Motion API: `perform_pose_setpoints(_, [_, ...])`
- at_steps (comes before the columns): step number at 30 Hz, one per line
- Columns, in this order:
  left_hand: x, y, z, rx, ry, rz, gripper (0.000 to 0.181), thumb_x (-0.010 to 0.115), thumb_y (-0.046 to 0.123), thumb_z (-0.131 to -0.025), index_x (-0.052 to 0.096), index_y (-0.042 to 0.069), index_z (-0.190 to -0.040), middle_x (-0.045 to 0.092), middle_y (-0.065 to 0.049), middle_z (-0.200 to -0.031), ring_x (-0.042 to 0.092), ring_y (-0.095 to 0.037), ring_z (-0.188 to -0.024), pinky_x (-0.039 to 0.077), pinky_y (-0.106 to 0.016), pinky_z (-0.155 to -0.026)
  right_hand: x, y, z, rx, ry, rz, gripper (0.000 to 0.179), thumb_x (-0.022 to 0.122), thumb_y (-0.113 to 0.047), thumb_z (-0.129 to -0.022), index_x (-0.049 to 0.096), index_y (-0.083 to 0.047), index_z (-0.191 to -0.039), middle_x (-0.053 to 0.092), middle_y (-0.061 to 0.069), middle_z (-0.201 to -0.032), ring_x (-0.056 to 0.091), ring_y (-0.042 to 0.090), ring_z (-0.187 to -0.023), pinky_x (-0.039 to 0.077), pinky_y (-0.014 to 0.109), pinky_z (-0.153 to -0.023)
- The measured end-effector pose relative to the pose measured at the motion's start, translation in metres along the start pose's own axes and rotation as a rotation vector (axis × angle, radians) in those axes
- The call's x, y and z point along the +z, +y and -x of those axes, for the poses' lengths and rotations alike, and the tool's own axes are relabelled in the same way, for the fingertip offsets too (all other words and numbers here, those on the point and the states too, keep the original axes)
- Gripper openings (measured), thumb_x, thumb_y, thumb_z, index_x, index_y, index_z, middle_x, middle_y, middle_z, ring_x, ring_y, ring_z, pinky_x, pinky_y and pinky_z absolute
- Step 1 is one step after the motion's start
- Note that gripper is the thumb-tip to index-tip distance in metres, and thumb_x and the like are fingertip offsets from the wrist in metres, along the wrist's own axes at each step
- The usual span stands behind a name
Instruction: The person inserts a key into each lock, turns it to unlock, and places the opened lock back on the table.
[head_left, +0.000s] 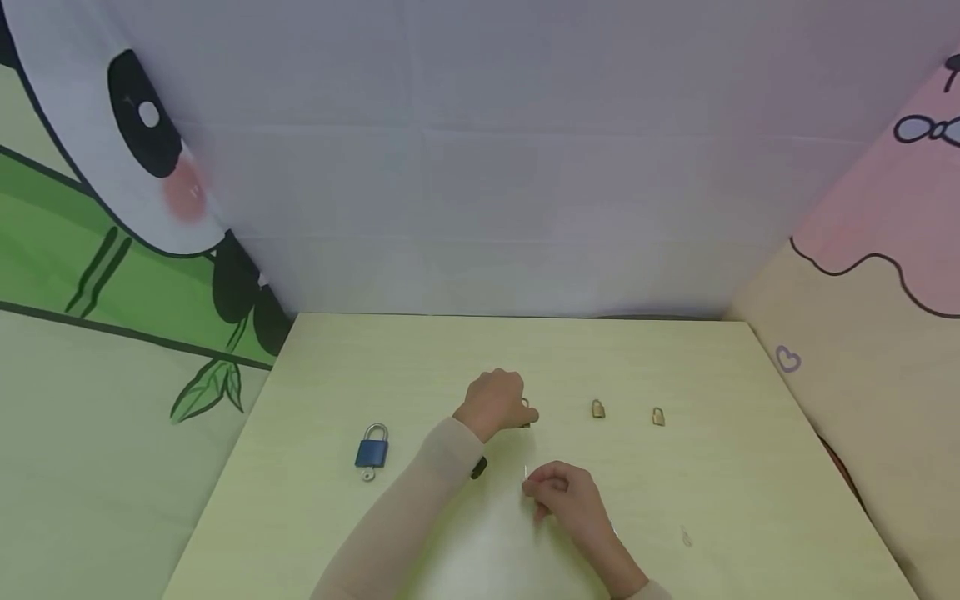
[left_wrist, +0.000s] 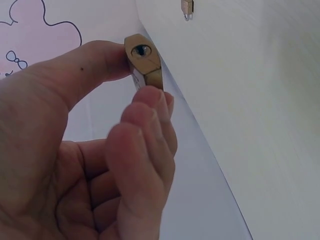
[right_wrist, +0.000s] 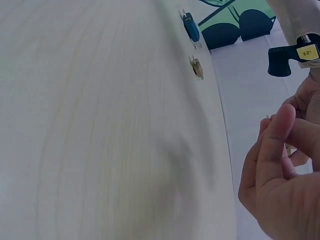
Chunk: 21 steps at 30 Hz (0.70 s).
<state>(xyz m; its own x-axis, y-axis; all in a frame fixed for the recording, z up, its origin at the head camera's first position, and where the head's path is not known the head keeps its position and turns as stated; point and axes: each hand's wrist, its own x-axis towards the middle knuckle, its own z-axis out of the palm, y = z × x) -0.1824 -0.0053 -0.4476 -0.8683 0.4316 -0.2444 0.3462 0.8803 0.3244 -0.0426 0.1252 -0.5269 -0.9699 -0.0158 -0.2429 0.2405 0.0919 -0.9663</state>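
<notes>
My left hand (head_left: 495, 404) pinches a small brass padlock (left_wrist: 146, 57) between thumb and fingers. The padlock's keyhole faces the left wrist camera; in the head view my fingers cover most of it. Nearer the front and a little right, my right hand (head_left: 566, 498) pinches a thin, pale key-like piece (head_left: 526, 472) between thumb and forefinger. Only its tip shows above the fingers, apart from the padlock. Two more small brass padlocks stand or lie to the right, one nearer (head_left: 597, 409) and one farther (head_left: 658, 417).
On the left of the table (head_left: 360, 358) is a blue padlock (head_left: 371, 454) with a key in its bottom. Another brass padlock (right_wrist: 197, 69) lies near it in the right wrist view. A small faint piece (head_left: 686, 536) lies at front right. Printed cloth walls surround the table.
</notes>
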Motion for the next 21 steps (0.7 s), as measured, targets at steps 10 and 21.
perform_pose_setpoints(10, [-0.001,-0.001,0.005,0.018,0.007,0.009,0.037,0.073,0.036,-0.085,0.057,0.014,-0.058,0.034,0.008,-0.048,0.031,-0.008,-0.044,0.027,-0.023,-0.042,0.004,-0.011,-0.017,-0.044,0.064,-0.113,0.017,0.07,-0.009,-0.093,0.068,0.006,-0.099,0.072,0.017,-0.088,0.062,0.018,-0.066,0.056,0.03,-0.067])
perform_pose_setpoints(21, [-0.004,0.002,0.007,0.004,-0.008,-0.017,0.041,0.073,0.038,-0.085,0.051,0.014,-0.061,0.032,0.006,-0.052,0.033,-0.009,-0.045,0.029,-0.024,-0.042,0.005,-0.021,-0.027,-0.035,0.132,-0.179,0.009,0.067,0.002,-0.092,0.067,0.008,-0.097,0.071,0.023,-0.095,0.065,0.024,-0.07,0.056,0.029,-0.065])
